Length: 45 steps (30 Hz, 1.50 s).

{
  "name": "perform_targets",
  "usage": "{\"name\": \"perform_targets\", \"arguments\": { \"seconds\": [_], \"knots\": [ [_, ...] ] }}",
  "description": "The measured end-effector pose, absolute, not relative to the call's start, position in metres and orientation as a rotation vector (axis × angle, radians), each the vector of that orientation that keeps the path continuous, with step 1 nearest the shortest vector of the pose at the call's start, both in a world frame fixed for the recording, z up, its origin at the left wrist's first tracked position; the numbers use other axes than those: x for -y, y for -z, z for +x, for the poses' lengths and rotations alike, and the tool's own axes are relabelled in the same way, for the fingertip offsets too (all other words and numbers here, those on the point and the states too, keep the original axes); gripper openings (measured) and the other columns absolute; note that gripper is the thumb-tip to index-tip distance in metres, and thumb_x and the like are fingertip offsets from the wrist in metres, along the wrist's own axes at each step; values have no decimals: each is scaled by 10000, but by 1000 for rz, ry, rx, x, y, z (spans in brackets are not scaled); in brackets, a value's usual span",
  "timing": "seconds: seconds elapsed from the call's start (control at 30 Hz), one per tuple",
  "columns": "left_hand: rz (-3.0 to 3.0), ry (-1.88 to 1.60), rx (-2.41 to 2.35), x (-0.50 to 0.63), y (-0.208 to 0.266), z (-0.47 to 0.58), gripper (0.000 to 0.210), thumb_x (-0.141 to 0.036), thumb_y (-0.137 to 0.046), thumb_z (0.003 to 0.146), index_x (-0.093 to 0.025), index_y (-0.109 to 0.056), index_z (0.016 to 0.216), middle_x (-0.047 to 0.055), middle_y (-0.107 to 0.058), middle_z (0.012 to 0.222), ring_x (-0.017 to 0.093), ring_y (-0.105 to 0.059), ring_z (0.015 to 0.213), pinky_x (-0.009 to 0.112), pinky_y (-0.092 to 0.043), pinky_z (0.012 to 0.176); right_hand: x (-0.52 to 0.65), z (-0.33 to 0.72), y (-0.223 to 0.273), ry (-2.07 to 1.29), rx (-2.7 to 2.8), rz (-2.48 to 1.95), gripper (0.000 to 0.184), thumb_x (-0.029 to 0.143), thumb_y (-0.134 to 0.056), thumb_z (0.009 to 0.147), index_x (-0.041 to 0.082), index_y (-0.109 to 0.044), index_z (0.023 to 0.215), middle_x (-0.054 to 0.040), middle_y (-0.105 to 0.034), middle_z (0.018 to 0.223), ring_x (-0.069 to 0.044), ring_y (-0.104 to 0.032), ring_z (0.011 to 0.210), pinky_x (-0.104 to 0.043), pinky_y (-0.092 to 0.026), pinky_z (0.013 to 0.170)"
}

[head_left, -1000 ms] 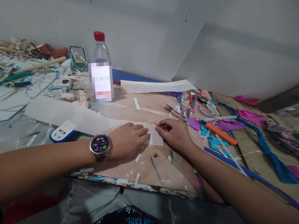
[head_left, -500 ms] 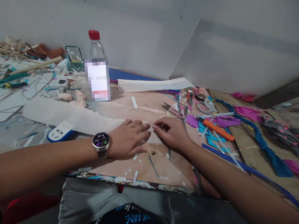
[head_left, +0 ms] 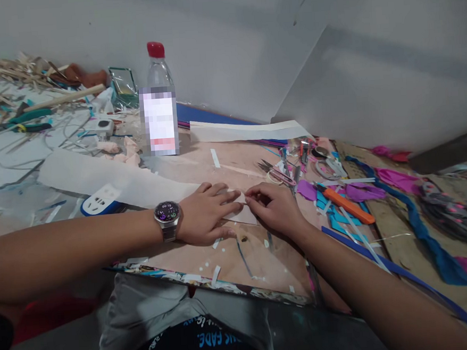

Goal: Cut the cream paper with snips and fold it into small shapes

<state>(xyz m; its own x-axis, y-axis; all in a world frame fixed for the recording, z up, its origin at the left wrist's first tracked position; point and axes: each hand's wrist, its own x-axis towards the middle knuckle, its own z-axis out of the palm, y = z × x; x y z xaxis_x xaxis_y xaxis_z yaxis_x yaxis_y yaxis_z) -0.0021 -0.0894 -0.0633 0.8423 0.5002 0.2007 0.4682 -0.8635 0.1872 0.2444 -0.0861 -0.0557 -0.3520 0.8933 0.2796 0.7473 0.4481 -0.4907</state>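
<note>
A long strip of whitish paper (head_left: 138,182) lies across the board (head_left: 207,257), its right end beneath my hands. My left hand (head_left: 204,211), with a watch (head_left: 167,212) on the wrist, rests flat on the strip, fingers stretched out and slightly spread. Close to its fingertips, my right hand (head_left: 278,209) has thumb and forefinger pinched together at the strip's right end. The pinch appears to be on the paper edge, though the curled fingers partly hide it.
A red-capped bottle (head_left: 158,73) stands behind the strip. Small scissors (head_left: 275,171) and an orange cutter (head_left: 346,203) lie to the right among scraps and ribbons. Another folded paper strip (head_left: 246,130) lies at the back. Pliers (head_left: 30,121) and a power socket (head_left: 101,200) are on the left.
The view has shifted slightly, so the whole scene sits a little further right. My left hand stays flat on the paper, and my right hand keeps its pinch at the strip's end.
</note>
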Motion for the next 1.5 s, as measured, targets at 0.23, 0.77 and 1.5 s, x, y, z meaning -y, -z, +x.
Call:
{"name": "perform_targets", "arguments": {
  "seconds": [0.23,0.77,1.5],
  "knots": [
    [2905,-361,-754,90,62,-2,671,-715,-378,962,-272,-504,1451,139,-420,1593,402,-395,1403,570,-328,1073,84,244,57,-396,2187,-1408,104,237,-682,861,185,-761,905,-30,-729,762,-160,-623,660,-282,-459,635],
    [2907,-327,-769,90,64,-3,694,-725,-340,969,-301,-463,1505,150,-366,1633,419,-361,1451,595,-312,1087,79,253,55,-437,2224,-1299,124,204,-638,882,187,-751,928,-55,-732,826,-191,-647,754,-328,-487,714],
    [2901,-337,-757,90,65,-4,683,-708,-340,981,-300,-449,1518,155,-368,1635,402,-347,1476,585,-313,1089,79,256,53,-465,2344,-1136,215,118,-631,824,210,-718,998,-65,-742,918,-228,-664,860,-381,-501,819]
  ]
}}
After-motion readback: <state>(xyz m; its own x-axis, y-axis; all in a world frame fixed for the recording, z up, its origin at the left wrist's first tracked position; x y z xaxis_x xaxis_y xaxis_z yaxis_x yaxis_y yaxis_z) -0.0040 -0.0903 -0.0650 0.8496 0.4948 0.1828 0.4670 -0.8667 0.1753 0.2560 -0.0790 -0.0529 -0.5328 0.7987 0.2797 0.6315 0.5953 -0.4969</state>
